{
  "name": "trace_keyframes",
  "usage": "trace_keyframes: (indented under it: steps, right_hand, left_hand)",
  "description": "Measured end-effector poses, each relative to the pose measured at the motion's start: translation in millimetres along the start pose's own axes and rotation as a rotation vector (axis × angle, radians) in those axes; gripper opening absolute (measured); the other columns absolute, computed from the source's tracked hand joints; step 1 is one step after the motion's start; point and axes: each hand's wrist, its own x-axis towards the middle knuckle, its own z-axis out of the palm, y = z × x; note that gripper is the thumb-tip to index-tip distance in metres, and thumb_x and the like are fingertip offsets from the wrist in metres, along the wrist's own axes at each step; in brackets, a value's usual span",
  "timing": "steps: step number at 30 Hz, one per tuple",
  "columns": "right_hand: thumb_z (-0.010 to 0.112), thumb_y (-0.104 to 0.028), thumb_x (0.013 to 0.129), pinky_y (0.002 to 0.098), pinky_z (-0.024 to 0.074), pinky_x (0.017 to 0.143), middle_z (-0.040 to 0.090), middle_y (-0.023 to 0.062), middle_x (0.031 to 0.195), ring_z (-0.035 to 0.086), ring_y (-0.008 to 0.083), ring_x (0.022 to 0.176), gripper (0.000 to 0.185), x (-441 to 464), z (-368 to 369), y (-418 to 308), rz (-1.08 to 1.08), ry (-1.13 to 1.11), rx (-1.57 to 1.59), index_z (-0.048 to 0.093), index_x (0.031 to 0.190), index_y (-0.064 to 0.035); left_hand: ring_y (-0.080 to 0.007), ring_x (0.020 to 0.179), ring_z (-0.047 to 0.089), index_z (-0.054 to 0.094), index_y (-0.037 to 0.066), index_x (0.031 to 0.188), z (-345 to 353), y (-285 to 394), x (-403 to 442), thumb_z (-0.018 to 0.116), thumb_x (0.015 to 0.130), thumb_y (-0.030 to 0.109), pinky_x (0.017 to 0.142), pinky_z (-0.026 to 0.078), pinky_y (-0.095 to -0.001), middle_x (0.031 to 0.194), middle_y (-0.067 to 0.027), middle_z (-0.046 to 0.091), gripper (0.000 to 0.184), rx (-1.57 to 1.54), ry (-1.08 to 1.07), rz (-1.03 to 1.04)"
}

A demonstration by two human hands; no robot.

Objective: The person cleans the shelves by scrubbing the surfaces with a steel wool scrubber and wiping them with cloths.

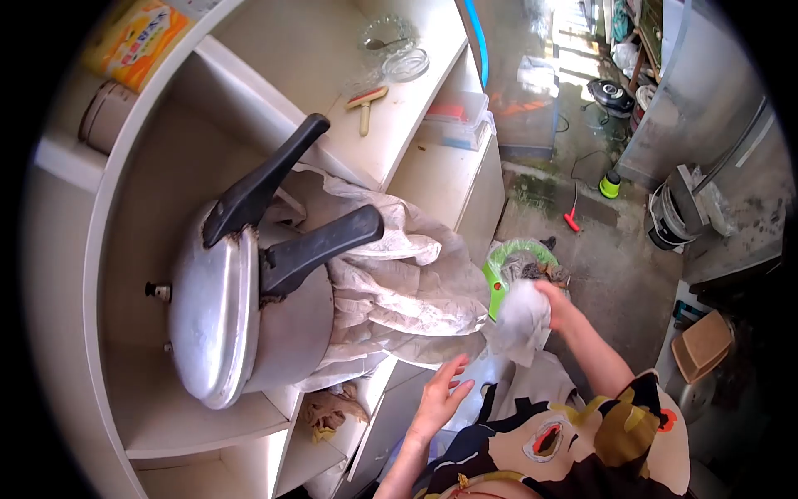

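Observation:
A metal pressure cooker (291,341) with two black handles lies tilted in a shelf compartment. From beside it a crumpled, stained pale cloth (399,287) hangs out over the shelf edge. My right hand (559,306) is closed on a whitish, blurred crumpled piece (522,320), just above a green-rimmed bin (519,249). My left hand (442,397) is held below the cloth's lower end, fingers apart, with nothing in it.
On the upper shelf (332,50) are a small squeegee (366,104) and glass dishes (406,65). A clear plastic box (457,121) stands beyond. A red-handled tool (572,220), a green-and-black object (610,185) and a bucket (665,220) are on the floor.

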Motion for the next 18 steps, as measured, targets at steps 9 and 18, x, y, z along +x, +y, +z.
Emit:
trace_keyframes:
  steps: [9,18]
  right_hand:
    - [0.061,-0.014,0.094,0.0294,0.0468,0.092,0.066,0.0121,0.114,0.060,0.0170,0.105,0.032,-75.6,189.1,128.9,-0.051,-0.564,-0.748,0.061,0.120,0.0053]
    - [0.062,-0.014,0.094,0.0326,0.0434,0.101,0.060,0.0155,0.129,0.057,0.0194,0.116,0.048,-101.8,276.1,190.0,-0.059,-1.029,-1.278,0.048,0.137,0.0022]
  left_hand:
    - [-0.0263,0.131,0.042,0.019,0.001,0.150,-27.1,4.7,-86.1,0.073,0.081,0.023,0.109,0.037,-0.0377,0.141,-0.0167,0.041,0.090,-0.846,0.078,0.222]
    - [-0.0273,0.122,0.052,0.033,-0.004,0.142,-54.9,-21.2,-200.4,0.072,0.075,0.019,0.103,0.043,-0.0378,0.132,-0.0186,0.051,0.080,-1.003,0.672,0.426]
